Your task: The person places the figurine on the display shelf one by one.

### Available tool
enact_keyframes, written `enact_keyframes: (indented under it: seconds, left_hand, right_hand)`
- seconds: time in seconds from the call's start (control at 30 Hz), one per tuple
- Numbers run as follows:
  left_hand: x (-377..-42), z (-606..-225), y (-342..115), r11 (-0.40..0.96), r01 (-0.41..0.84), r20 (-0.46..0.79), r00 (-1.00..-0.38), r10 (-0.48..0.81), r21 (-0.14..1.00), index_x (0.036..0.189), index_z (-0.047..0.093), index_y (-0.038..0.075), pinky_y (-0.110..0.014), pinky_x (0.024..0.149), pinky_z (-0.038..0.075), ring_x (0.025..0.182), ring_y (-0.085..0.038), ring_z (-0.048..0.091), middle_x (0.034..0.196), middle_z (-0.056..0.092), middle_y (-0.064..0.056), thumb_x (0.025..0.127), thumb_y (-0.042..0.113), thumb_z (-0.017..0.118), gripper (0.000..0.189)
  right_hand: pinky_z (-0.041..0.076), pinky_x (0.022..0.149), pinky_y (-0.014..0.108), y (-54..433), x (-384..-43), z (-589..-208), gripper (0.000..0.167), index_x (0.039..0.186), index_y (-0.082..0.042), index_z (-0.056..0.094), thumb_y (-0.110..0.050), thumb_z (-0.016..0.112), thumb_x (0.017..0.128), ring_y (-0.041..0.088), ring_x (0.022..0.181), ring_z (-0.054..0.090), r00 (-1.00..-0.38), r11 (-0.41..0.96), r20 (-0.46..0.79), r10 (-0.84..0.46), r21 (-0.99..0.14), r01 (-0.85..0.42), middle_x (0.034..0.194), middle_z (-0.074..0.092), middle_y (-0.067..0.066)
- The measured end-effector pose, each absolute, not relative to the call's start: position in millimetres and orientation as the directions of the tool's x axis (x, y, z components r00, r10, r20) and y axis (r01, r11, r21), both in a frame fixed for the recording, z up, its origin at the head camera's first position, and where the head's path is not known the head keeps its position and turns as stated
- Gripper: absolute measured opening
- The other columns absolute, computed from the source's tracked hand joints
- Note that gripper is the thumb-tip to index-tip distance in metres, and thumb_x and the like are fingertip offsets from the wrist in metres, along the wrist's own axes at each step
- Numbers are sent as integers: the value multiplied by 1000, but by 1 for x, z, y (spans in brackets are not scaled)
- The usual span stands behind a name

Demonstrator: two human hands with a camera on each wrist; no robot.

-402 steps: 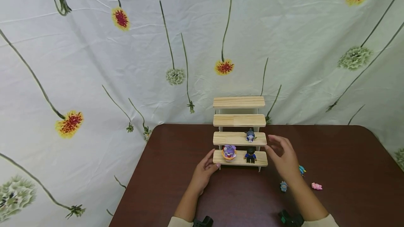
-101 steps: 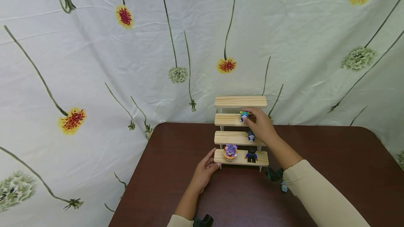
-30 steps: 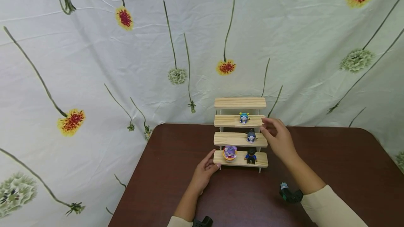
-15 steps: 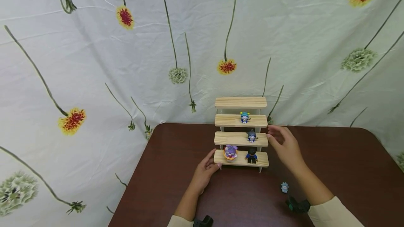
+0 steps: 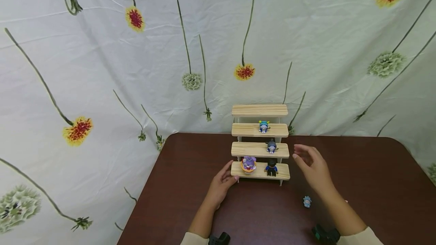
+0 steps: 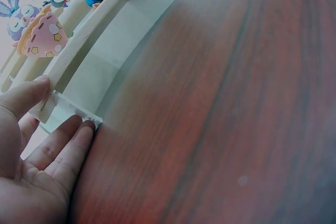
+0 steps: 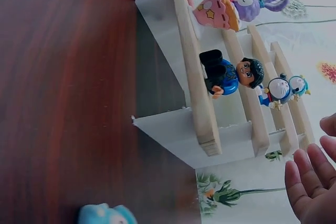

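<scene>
A stepped wooden display stand (image 5: 260,149) with white side supports stands on the table. My left hand (image 5: 218,190) holds the left end of its lowest step, thumb on the board and fingers by the side support. On that step sit a purple rabbit figurine (image 5: 248,164) in a pink cup with an orange rim and a black-haired toy figure (image 5: 271,169) in blue and black. A dark-capped figurine (image 5: 271,146) sits one step up, and a teal-capped figurine (image 5: 263,126) above that. My right hand (image 5: 313,167) hovers right of the stand, fingers relaxed, holding nothing.
A small light-blue figurine (image 5: 307,202) lies on the dark brown table (image 5: 259,211), left of my right forearm. A tiny pink bit (image 5: 346,200) shows beyond that forearm. Behind the table hangs a white flowered cloth (image 5: 153,67).
Earlier my right hand put the teal-capped figurine on the second step from the top and let go. Since then it has drawn back down and to the right. My left hand stays put.
</scene>
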State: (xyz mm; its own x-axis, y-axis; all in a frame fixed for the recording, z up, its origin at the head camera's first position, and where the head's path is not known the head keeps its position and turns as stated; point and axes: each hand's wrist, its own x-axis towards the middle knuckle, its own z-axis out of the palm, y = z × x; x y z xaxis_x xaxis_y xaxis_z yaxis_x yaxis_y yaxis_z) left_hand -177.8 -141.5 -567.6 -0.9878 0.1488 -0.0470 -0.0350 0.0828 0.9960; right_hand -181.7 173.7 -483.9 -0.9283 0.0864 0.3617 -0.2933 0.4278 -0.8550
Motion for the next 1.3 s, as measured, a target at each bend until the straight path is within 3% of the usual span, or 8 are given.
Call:
enact_keyframes:
  seconds: [0.27,0.6,0.87,1.1,1.3]
  left_hand:
    - [-178,-568,-142,71,-38,-48,-989,143,997,158,37,18,-25,96,52,113,-27,68,129,67,-21,97,20,69,69]
    - [-179,-569,-143,95,-50,-63,-988,139,994,157,40,26,-30,99,52,111,-20,69,131,67,-17,96,27,71,69]
    - [-179,-569,-143,92,-52,-64,-988,142,994,156,40,27,-34,101,52,111,-21,69,131,67,-17,96,27,71,68]
    - [-178,-569,-143,87,-56,-68,-987,145,995,157,40,25,-29,98,52,111,-21,69,131,67,-18,96,26,71,69]
    - [-178,-568,-142,85,-55,-67,-987,143,995,157,39,22,-24,94,52,110,-21,69,129,67,-18,96,25,71,70]
  right_hand:
    - [46,86,3,176,-168,-492,32,128,-3,64,-7,67,97,-13,99,58,-927,394,362,101,-870,-297,118,62,11]
    - [45,87,1,186,-152,-507,33,128,1,64,-5,68,96,-16,102,56,-931,411,351,101,-867,-283,119,62,13]
    - [46,87,3,196,-140,-520,31,125,0,64,-6,69,95,-16,101,58,-938,448,329,106,-858,-250,112,62,-1]
    - [45,83,2,200,-128,-528,34,127,-1,64,-11,70,96,-18,101,55,-961,487,261,93,-854,-185,119,64,13]
    - [47,81,4,202,-120,-534,37,131,-3,62,-15,70,97,-19,104,50,-974,512,217,68,-845,-152,124,63,15]
